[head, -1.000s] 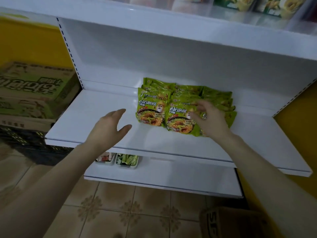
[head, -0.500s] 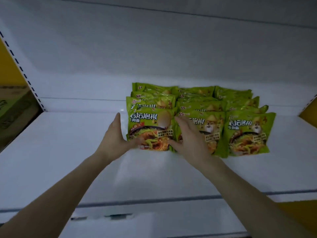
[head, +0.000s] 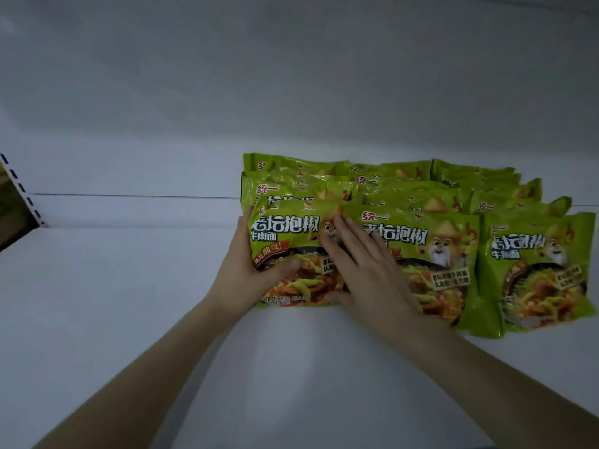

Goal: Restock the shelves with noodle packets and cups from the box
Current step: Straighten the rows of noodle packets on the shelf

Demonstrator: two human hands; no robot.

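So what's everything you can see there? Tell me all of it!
green plastic noodle packets: many, overlapping so the exact count is hidden; green with noodle pictures; three columns on the shelf's right half
flat white shelf board: one; white; under the packets
plain white back panel: one; greyish white; behind the packets
white upright strip with dark slots: one; far left edge
left hand: one; holds the left edge of the front-left packet, thumb on its face
right hand: one; lies flat across the front-left packet and the middle front packet
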